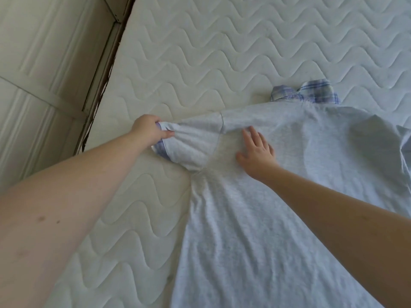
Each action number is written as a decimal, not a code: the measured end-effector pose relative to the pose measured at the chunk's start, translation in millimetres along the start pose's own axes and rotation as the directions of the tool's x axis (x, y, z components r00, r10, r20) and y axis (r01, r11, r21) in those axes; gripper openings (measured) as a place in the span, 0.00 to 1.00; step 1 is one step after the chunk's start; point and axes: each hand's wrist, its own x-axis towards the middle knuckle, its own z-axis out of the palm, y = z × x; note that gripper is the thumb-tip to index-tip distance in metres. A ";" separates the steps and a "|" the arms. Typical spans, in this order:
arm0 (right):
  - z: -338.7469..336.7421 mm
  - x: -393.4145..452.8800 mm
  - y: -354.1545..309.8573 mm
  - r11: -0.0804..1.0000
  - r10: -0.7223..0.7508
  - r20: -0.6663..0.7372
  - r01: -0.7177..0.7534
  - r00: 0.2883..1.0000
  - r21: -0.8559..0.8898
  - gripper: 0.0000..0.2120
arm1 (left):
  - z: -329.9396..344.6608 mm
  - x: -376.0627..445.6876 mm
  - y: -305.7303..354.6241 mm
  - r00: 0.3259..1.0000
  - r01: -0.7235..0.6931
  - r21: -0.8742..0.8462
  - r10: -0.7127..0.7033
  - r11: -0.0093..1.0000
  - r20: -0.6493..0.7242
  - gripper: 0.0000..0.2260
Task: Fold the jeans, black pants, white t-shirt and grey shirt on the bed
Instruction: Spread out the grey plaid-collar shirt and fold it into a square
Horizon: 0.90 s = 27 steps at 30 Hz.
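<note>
The grey shirt [255, 218] lies spread face down on the bed [200, 52], its blue plaid collar [307, 93] at the far end. My left hand [149, 131] pinches the end of the left sleeve [193, 143], which has a blue plaid cuff, and holds it stretched out to the left. Flat on the shirt's body, just right of the sleeve seam, rests my right hand [255, 153] with its fingers spread. The right sleeve bunches at the frame's right edge. No jeans, black pants or white t-shirt are in view.
The bed is a bare white quilted mattress with a wavy stitch pattern. Its left edge [106, 85] runs diagonally beside a dark gap and a pale panelled wall [44, 74].
</note>
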 end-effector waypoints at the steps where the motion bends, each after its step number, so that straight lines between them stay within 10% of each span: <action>1: 3.0 2.6 -0.2 0.999 0.007 0.022 -0.006 1.000 -0.035 0.34 | 5.0 -2.8 -4.4 0.998 0.067 -0.114 -0.066 0.991 0.014 0.21; 6: 16.2 14.5 -5.2 0.989 0.063 0.097 -0.049 0.993 -0.142 0.38 | 18.6 -27.6 -11.8 0.971 0.164 -0.687 0.006 0.708 0.238 0.18; 10: 21.5 17.5 -3.4 0.983 0.069 0.125 -0.045 0.990 -0.180 0.42 | 13.6 -38.1 -26.4 0.904 0.057 -0.456 0.148 0.888 0.402 0.23; 13: 20.2 17.4 -1.9 0.980 0.064 0.118 -0.040 0.991 -0.196 0.42 | 16.3 -41.8 -32.5 0.961 -0.018 -0.298 0.100 0.954 0.259 0.16; 18: 16.8 16.1 -4.6 0.972 0.071 0.090 -0.049 0.993 -0.229 0.42 | 13.4 -50.9 -11.0 0.970 0.223 -0.838 -0.028 0.499 0.241 0.07; 22: 16.5 16.8 -5.3 0.969 0.077 0.098 -0.052 0.992 -0.241 0.42 | 26.6 -51.8 -11.1 0.989 0.001 -0.357 -0.053 0.934 -0.135 0.09; 27: 17.4 18.0 -4.6 0.961 0.083 0.096 -0.054 0.992 -0.271 0.42 | 36.9 -52.7 -34.8 0.964 0.193 -0.263 -0.233 0.945 -0.129 0.19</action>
